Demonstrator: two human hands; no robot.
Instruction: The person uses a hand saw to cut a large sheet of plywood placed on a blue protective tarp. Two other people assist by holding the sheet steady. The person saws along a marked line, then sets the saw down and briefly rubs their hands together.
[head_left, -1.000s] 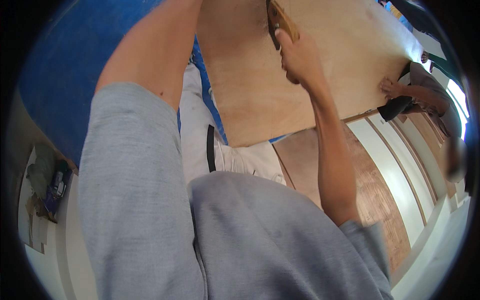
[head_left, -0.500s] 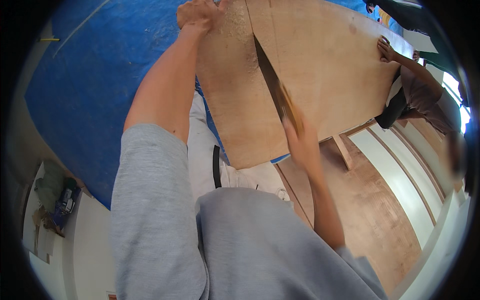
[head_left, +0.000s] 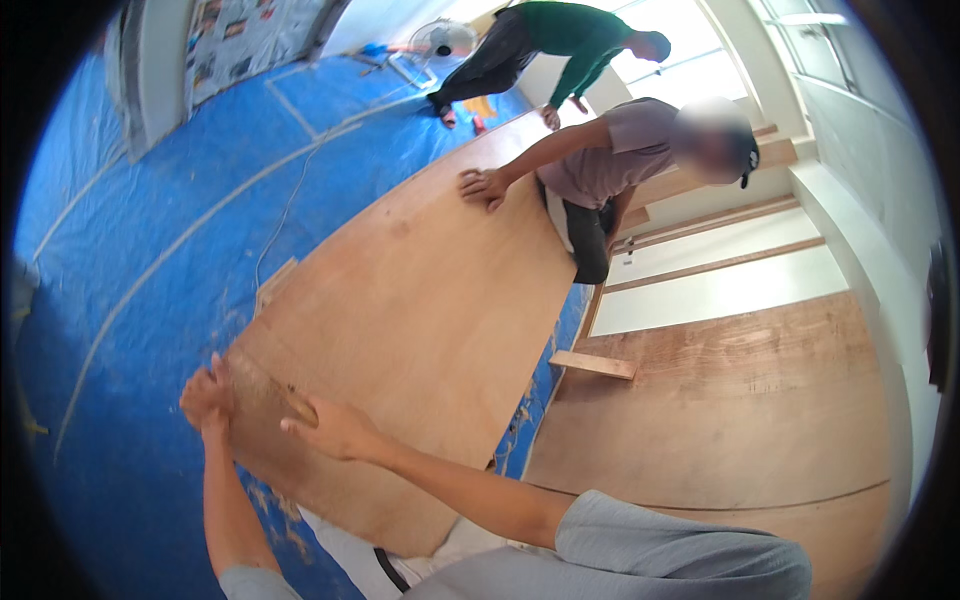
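Note:
A large plywood sheet (head_left: 420, 300) stretches from in front of me toward the far right. My left hand (head_left: 207, 393) is closed over its left edge, near the corner end. Close by, my right hand (head_left: 335, 430) is wrapped around the wooden handle of a handsaw (head_left: 302, 408), held over the sheet. The saw's blade hardly shows from this angle. Sawdust lies on the wood between my hands, along a cut line.
Blue sheeting (head_left: 160, 270) covers the floor. One co-worker (head_left: 620, 150) kneels at the sheet with a hand flat on it; another, in a green top (head_left: 575, 45), bends over its far end. A fan (head_left: 443, 38) stands behind. A short wood block (head_left: 594, 364) lies at right.
My view has swung up and to the right, bringing both co-workers into sight. My right hand has pushed the saw forward, nearer to my left hand, which stays on the edge.

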